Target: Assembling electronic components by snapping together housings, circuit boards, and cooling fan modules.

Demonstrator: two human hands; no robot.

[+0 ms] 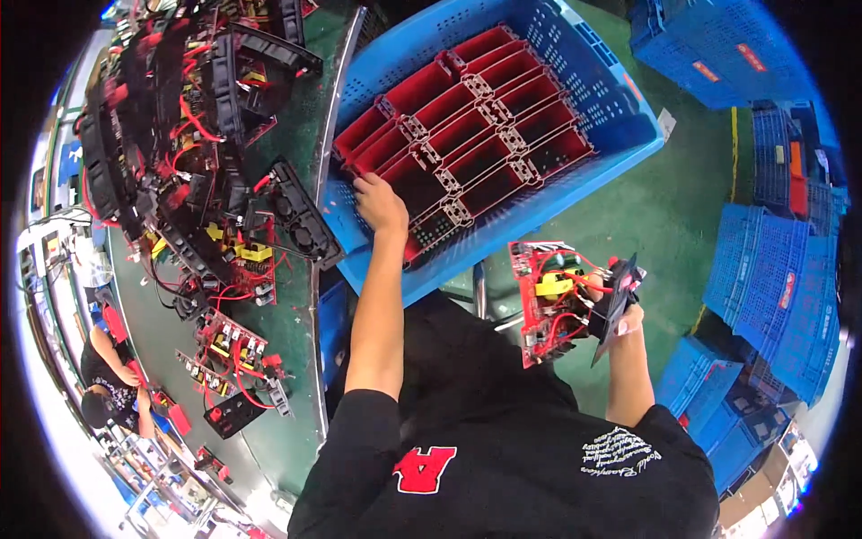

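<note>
My left hand [381,207] reaches over the near left side of a blue plastic crate [620,148]. Its fingers are curled at the end of a red metal housing [377,162], one of several lined up in the crate. To the right of the crate, my right hand [628,319] grips a circuit board assembly by its black end panel [618,310]. The red circuit board [530,310] faces left, with red wires and a yellow-wrapped part on it. Some of the right fingers are hidden behind the panel.
On the left, a green workbench [292,341] carries a heap of similar board assemblies [233,260] with black panels and loose wires. Stacked blue crates [763,278] line the right side. Another person [112,373] works beyond the bench at far left.
</note>
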